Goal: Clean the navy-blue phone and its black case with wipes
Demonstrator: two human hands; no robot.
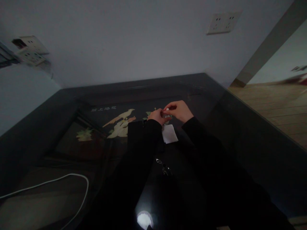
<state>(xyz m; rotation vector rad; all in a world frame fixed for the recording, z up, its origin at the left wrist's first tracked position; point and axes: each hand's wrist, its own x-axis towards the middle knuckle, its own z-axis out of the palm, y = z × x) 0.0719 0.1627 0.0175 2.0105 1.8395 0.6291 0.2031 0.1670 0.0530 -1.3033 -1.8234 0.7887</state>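
Observation:
My right hand (179,110) is closed in a pinch, with a small white round-ended object (167,109) at its fingertips. Right beside it, my left hand (157,116) curls its fingers around a small clear thing (167,121), partly hidden, whose kind I cannot make out. The two hands meet over the dark glossy table. Just below them lies a folded white paper or tissue (170,134). A flat black object (135,132) sits by my left wrist, partly covered by the sleeve. Between my forearms rests a small metal clasp with a keyring-like piece (164,167).
The black tabletop (187,86) has pale bird and flower decoration (120,126) and reflects the surroundings. A white cable (72,174) curves across its left front. Behind stands a pale wall with a double socket (223,23); more sockets (32,51) are at left. A bright glare (144,219) shows near the bottom.

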